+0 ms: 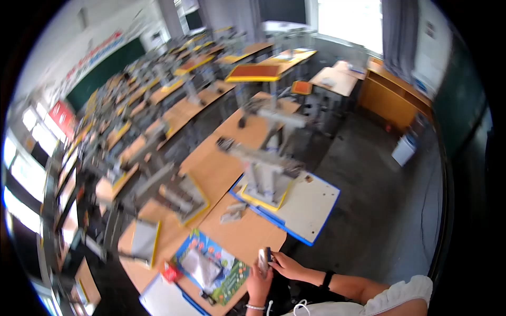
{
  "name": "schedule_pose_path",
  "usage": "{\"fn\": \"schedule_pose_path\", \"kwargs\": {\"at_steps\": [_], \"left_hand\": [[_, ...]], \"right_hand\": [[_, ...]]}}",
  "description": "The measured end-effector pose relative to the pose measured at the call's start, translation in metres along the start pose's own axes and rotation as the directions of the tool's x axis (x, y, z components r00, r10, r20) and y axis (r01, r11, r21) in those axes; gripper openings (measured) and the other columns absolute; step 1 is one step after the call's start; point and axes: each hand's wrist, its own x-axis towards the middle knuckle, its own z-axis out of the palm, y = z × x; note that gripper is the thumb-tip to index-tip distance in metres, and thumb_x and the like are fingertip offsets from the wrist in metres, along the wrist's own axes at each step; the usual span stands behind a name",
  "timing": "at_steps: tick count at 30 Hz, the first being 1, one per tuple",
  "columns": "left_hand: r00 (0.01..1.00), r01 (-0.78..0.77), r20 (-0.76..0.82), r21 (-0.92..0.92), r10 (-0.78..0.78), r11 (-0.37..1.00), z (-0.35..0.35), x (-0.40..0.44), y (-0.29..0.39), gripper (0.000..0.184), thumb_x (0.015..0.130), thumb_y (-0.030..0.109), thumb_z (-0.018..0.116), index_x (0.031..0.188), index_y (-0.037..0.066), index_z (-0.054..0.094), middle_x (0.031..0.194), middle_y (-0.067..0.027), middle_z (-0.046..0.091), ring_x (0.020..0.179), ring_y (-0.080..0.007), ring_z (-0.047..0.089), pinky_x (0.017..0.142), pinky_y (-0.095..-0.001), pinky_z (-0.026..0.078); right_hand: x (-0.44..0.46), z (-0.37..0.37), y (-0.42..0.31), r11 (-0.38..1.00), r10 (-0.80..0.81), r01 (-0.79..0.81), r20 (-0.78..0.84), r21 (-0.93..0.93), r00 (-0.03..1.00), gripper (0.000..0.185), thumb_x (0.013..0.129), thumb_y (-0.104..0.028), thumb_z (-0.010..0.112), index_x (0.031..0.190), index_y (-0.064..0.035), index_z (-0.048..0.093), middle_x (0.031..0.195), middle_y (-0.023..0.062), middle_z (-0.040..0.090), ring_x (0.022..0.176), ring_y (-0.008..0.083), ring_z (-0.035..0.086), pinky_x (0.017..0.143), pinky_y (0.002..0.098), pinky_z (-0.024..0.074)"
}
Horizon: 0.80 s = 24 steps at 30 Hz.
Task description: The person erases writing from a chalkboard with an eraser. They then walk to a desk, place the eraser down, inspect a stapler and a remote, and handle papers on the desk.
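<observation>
Near the bottom of the head view, my left hand (258, 287) is closed around a small pale object (262, 259) with a dark strip along its right side; blur hides its exact kind. My right hand (287, 265), a black band on its wrist, has its fingers closed at the dark side of the same object. Both hands are just off the near edge of a wooden desk (253, 237). Left of them on the desk lies a colourful printed mat (232, 276) with a crumpled white sheet or bag (200, 268) on it.
A red wrapper-like item (170, 273) lies beside the mat. Upturned stools (263, 192) stand on the desks, one on a blue-edged white board (311, 208). Grey scraps (232, 213) lie nearby. Rows of desks fill the left; a wooden cabinet (390, 97) stands far right.
</observation>
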Motion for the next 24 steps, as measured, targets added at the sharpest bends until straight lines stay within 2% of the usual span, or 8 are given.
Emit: {"fn": "schedule_pose_path", "kwargs": {"at_steps": [1,3,5,7,9,12,15,24], "left_hand": [[0.994,-0.078,0.069,-0.053,0.082,0.996,0.01,0.014,-0.01,0.068,0.08,0.031,0.073,0.136,0.006,0.042,0.102,-0.0212,0.062,0.085,-0.0394,0.064,0.068,-0.0448,0.053],[0.973,-0.202,0.11,-0.027,0.204,0.979,0.036,0.034,0.04,0.069,0.081,0.031,0.073,0.135,0.004,0.042,0.089,-0.0175,0.065,0.079,-0.0349,0.065,0.065,-0.0432,0.053],[0.932,-0.28,0.238,-0.002,0.273,0.96,0.078,0.029,0.063,0.068,0.082,0.03,0.073,0.136,0.002,0.041,0.084,-0.0155,0.066,0.074,-0.0314,0.067,0.064,-0.0395,0.053],[0.88,-0.209,0.393,-0.188,0.269,0.96,0.127,0.0,0.112,0.068,0.084,0.029,0.072,0.137,0.001,0.04,0.084,-0.0148,0.067,0.071,-0.0275,0.068,0.063,-0.0357,0.054],[0.826,-0.26,0.471,-0.167,0.309,0.951,0.158,-0.009,0.158,0.067,0.084,0.026,0.073,0.137,0.0,0.041,0.086,-0.0147,0.068,0.073,-0.0227,0.069,0.063,-0.0322,0.054],[0.755,-0.326,0.498,-0.277,0.426,0.904,0.21,-0.019,0.223,0.068,0.082,0.023,0.076,0.136,0.0,0.042,0.09,-0.0146,0.068,0.073,-0.0205,0.069,0.065,-0.031,0.055],[0.653,-0.411,0.533,-0.348,0.539,0.843,0.262,-0.028,0.278,0.072,0.082,0.024,0.075,0.14,0.002,0.037,0.092,-0.0141,0.068,0.075,-0.0208,0.069,0.066,-0.0316,0.055],[0.211,-0.458,0.89,-0.276,0.404,0.845,0.385,0.017,0.408,0.086,0.091,0.029,0.066,0.152,0.005,0.01,0.118,-0.0233,0.061,0.085,-0.0245,0.069,0.074,-0.0336,0.054]], "right_hand": [[0.003,-0.002,0.005,0.992,0.127,-0.127,-0.014,0.026,0.992,0.058,0.092,-0.02,0.059,0.139,0.0039,0.034,0.122,0.0256,0.055,0.11,0.0367,0.058,0.095,0.0398,0.0453],[-0.001,-0.034,0.056,0.995,0.003,0.016,-0.194,0.097,0.981,0.062,0.094,-0.029,0.057,0.141,0.0034,0.032,0.111,0.0248,0.06,0.1,0.0375,0.061,0.087,0.0404,0.0479],[-0.039,-0.061,0.086,0.973,0.215,-0.183,-0.26,0.142,0.941,0.061,0.095,-0.033,0.056,0.14,0.0029,0.034,0.11,0.0233,0.061,0.098,0.0352,0.061,0.086,0.039,0.0476],[-0.103,-0.127,0.097,0.886,0.435,-0.409,-0.083,0.217,0.897,0.078,0.095,-0.044,0.055,0.148,0.003,0.021,0.116,0.0191,0.062,0.105,0.0299,0.061,0.087,0.0354,0.0476],[-0.133,-0.157,0.143,0.778,0.398,-0.345,0.014,0.525,0.917,0.081,0.094,-0.043,0.059,0.15,-0.0003,0.018,0.124,0.0144,0.059,0.11,0.023,0.058,0.09,0.0337,0.0462],[-0.18,-0.228,0.173,0.796,0.302,-0.158,-0.158,0.584,0.94,0.09,0.089,-0.05,0.064,0.15,-0.0013,0.02,0.116,0.0121,0.061,0.097,0.016,0.058,0.077,0.0297,0.0461],[-0.228,-0.287,0.181,0.766,0.242,0.026,-0.325,0.642,0.914,0.087,0.087,-0.048,0.067,0.148,0.0003,0.028,0.125,0.0138,0.056,0.109,0.0165,0.054,0.088,0.0314,0.0472],[-0.275,-0.439,0.221,0.641,0.667,0.015,-0.566,0.768,0.485,0.066,0.09,-0.045,0.064,0.134,0.002,0.049,0.113,0.0098,0.062,0.099,0.0166,0.059,0.085,0.0306,0.048]]}}
